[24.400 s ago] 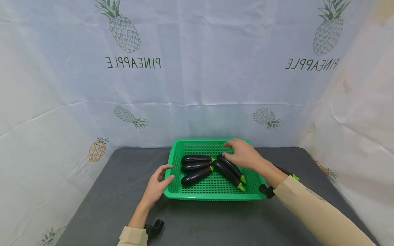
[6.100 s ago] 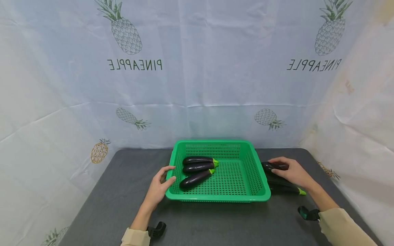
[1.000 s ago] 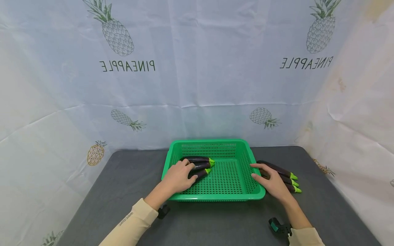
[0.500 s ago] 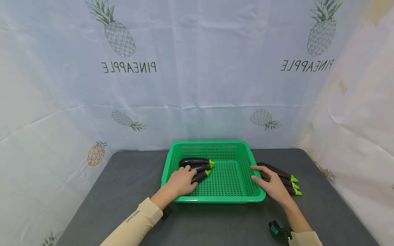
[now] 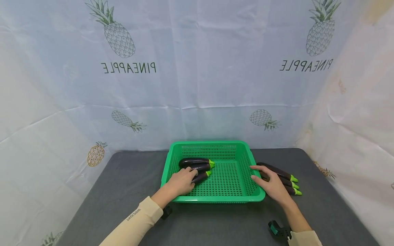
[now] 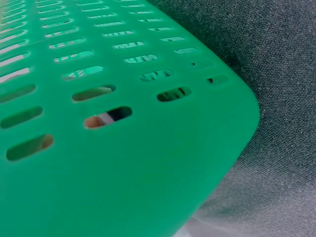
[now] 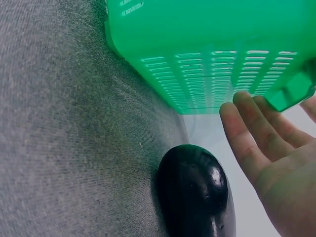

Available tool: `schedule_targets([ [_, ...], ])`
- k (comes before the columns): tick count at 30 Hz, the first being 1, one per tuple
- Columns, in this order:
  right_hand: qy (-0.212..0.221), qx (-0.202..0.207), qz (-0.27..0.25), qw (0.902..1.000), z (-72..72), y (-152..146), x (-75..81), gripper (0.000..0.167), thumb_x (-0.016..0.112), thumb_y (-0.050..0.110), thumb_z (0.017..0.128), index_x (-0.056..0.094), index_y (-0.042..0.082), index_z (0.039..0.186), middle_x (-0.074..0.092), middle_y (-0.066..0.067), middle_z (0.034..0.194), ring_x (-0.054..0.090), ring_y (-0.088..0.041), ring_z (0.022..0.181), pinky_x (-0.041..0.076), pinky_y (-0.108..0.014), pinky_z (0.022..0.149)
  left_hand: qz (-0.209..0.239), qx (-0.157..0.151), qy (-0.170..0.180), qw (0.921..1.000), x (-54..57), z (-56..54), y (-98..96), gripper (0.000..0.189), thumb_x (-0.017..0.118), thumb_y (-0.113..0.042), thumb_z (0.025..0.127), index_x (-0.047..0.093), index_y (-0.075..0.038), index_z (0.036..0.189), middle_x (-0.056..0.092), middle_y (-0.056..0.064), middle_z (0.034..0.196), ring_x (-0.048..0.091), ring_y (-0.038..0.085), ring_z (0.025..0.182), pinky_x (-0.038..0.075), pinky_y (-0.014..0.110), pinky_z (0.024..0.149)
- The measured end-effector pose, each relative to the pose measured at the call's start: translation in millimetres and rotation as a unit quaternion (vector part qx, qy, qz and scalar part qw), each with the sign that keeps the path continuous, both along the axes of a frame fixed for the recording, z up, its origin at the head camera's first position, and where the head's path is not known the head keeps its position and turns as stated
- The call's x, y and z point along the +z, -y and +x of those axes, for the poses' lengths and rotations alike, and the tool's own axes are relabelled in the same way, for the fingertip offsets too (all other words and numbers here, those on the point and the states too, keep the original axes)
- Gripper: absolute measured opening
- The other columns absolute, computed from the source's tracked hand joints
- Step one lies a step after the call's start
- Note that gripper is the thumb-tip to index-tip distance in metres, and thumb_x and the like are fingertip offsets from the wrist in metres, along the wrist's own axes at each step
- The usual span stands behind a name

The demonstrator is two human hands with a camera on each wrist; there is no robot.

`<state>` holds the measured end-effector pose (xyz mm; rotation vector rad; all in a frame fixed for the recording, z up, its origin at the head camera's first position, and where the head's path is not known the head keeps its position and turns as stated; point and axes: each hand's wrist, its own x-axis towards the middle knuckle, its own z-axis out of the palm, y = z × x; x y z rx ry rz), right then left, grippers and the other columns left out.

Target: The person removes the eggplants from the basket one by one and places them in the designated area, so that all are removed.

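Note:
In the head view, a green plastic basket point(image 5: 215, 197) stands on the table. Three dark purple eggplants lie inside at its left, their green stems pointing right: a far one point(image 5: 193, 162), a middle one point(image 5: 201, 167) and a near one point(image 5: 201, 177). My left hand point(image 5: 180, 181) reaches over the left rim and grips the near eggplant, covering its thick end. At the right rim, my right hand point(image 5: 272, 184) rests with relaxed fingers touching the basket. The right wrist view has its fingers point(image 7: 261, 128) extended along the outer wall.
Three more eggplants point(image 5: 278, 171) lie side by side on the dark grey table point(image 5: 215, 225), right of the basket and partly behind my right hand. A white pineapple-print curtain point(image 5: 197, 68) hangs behind and at both sides.
Earlier, two eggplants left the basket's right half for the table, carried by my right hand. Then my left hand moved from the left rim into the basket; its fingers have just closed on the near eggplant.

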<state>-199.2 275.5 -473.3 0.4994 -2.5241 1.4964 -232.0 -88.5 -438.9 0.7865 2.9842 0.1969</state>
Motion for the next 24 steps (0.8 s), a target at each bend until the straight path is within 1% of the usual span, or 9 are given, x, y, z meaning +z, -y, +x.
schedule_targets([
  [6, -0.001, -0.002, 0.004, 1.0000, 0.3, 1, -0.2, 0.040, 0.063, 0.017, 0.103, 0.058, 0.011, 0.142, 0.054, -0.014, 0.144, 0.054, -0.006, 0.121, 0.052, -0.031, 0.091, 0.009, -0.017, -0.004, 0.9998, 1.0, 0.8, 1.9, 0.028, 0.069, -0.016, 0.096, 0.064, -0.014, 0.123, 0.058, 0.008, 0.111, 0.054, 0.021, 0.087, 0.048, 0.037, 0.060],
  [10, -0.004, -0.006, 0.010, 0.9999, -0.2, 1, -0.2, 0.040, 0.063, 0.018, 0.103, 0.058, 0.011, 0.142, 0.055, -0.014, 0.143, 0.056, -0.012, 0.122, 0.051, -0.033, 0.092, 0.026, -0.025, 0.000, 0.9993, 3.9, 1.3, 3.5, 0.028, 0.067, -0.014, 0.095, 0.066, -0.015, 0.123, 0.058, 0.007, 0.110, 0.051, 0.020, 0.086, 0.044, 0.034, 0.059],
  [14, -0.006, -0.012, 0.016, 0.9998, -0.7, 1, -0.5, 0.040, 0.063, 0.019, 0.103, 0.058, 0.011, 0.142, 0.056, -0.013, 0.143, 0.056, -0.017, 0.125, 0.051, -0.035, 0.093, 0.038, -0.031, -0.002, 0.9988, 10.0, 3.3, 5.5, 0.029, 0.067, -0.016, 0.096, 0.066, -0.016, 0.125, 0.057, 0.006, 0.110, 0.050, 0.020, 0.087, 0.042, 0.033, 0.057],
  [17, -0.005, -0.013, 0.017, 0.9998, -0.4, 1, -0.1, 0.040, 0.063, 0.019, 0.103, 0.058, 0.011, 0.142, 0.056, -0.012, 0.143, 0.054, -0.015, 0.126, 0.050, -0.034, 0.094, 0.045, -0.039, -0.012, 0.9982, 14.8, 5.5, 7.7, 0.030, 0.067, -0.017, 0.096, 0.067, -0.016, 0.127, 0.056, 0.005, 0.106, 0.047, 0.018, 0.084, 0.040, 0.032, 0.056],
  [20, -0.004, -0.011, 0.015, 0.9998, 0.4, 1, 0.8, 0.040, 0.063, 0.019, 0.103, 0.058, 0.012, 0.142, 0.056, -0.011, 0.143, 0.052, -0.008, 0.125, 0.049, -0.032, 0.095, 0.049, -0.048, -0.023, 0.9974, 20.0, 7.9, 10.8, 0.031, 0.067, -0.018, 0.096, 0.067, -0.016, 0.128, 0.054, 0.002, 0.101, 0.043, 0.016, 0.080, 0.039, 0.030, 0.056],
  [24, -0.010, -0.006, 0.012, 0.9999, 0.8, 1, 2.0, 0.040, 0.063, 0.017, 0.103, 0.058, 0.011, 0.142, 0.056, -0.013, 0.143, 0.052, -0.003, 0.123, 0.049, -0.030, 0.094, 0.054, -0.059, -0.035, 0.9962, 27.1, 11.2, 15.4, 0.032, 0.068, -0.018, 0.095, 0.068, -0.017, 0.127, 0.053, 0.001, 0.100, 0.041, 0.015, 0.079, 0.039, 0.029, 0.056],
])
